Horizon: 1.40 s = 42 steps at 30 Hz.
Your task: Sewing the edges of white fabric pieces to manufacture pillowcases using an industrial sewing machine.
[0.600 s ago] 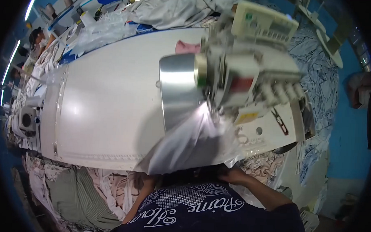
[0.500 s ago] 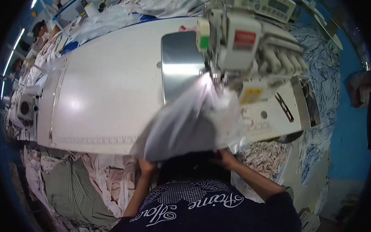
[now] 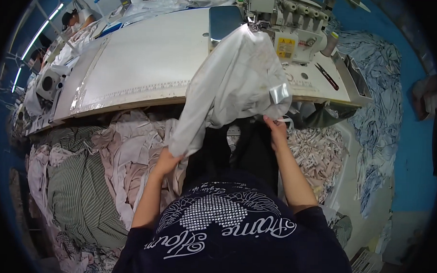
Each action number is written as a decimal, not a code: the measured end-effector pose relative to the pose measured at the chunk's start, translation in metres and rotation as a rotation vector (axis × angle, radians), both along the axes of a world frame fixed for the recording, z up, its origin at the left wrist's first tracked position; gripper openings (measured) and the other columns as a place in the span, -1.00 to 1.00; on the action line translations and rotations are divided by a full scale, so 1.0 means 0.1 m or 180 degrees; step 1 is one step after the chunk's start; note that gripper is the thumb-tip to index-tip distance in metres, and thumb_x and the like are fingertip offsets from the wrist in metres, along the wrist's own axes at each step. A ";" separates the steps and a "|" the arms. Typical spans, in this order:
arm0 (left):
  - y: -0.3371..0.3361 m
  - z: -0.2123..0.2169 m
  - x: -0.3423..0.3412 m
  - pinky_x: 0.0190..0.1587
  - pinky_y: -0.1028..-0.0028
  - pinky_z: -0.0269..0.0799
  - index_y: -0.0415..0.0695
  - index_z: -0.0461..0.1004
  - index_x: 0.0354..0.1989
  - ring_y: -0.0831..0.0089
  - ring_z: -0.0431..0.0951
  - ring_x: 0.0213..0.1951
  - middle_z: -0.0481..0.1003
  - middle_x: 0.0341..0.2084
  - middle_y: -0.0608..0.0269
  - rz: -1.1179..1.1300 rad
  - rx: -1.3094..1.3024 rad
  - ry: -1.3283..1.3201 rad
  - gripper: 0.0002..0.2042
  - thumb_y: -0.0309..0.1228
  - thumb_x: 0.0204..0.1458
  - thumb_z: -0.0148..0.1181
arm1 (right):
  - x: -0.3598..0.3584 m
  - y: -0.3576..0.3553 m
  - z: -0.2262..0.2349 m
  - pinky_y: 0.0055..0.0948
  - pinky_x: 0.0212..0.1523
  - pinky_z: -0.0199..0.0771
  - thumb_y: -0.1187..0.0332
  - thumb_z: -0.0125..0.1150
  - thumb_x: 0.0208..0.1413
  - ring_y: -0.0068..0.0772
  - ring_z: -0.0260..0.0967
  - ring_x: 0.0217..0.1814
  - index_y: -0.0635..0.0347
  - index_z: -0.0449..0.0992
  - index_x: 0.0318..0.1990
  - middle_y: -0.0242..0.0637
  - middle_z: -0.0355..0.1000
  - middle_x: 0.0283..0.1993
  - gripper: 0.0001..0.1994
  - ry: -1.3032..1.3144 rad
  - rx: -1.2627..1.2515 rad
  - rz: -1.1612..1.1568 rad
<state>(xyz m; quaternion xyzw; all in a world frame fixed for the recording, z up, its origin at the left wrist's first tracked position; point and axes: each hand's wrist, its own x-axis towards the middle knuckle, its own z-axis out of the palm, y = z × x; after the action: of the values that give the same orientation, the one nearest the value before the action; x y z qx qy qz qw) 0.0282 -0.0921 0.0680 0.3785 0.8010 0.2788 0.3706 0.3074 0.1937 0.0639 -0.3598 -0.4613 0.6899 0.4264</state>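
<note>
Across the middle of the view, the person's hands are staying well apart. Toward 8 o'clock, the left hand (image 3: 167, 162) is clamping the lower corner of a grey-white cloth (image 3: 230, 81). At 3 o'clock, the right hand (image 3: 275, 132) is touching the cloth's lower right edge; whether its fingers are closing on it, one cannot tell. The cloth is lying toward 12 o'clock, draping over the near edge of a white table (image 3: 134, 61), its peak reaching the sewing machine (image 3: 299, 36) at 1 o'clock. Dark snips (image 3: 327, 76) are resting at 2 o'clock. Green striped fabric (image 3: 84, 180) is lying at 8 o'clock, pale scraps (image 3: 316, 157) at 3.
</note>
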 end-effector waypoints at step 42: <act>2.02 1.71 -1.61 0.07 0.27 0.20 -0.11 0.26 0.03 0.12 0.30 0.02 0.31 -0.04 0.05 0.1788 0.2038 0.3916 -0.43 -0.36 -0.25 0.29 | -0.33 0.53 1.81 -0.29 -0.04 0.21 0.39 0.22 -0.16 -0.17 0.28 -0.07 0.21 0.54 -0.42 -0.23 0.43 -0.20 -0.87 -0.4177 0.4024 0.0214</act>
<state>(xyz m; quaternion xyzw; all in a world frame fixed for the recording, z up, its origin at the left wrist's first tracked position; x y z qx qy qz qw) -0.1327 0.1097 0.2388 0.3367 0.8099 0.3205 -0.3577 0.2748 0.2463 0.2445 -0.3656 -0.9137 -0.0225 0.1758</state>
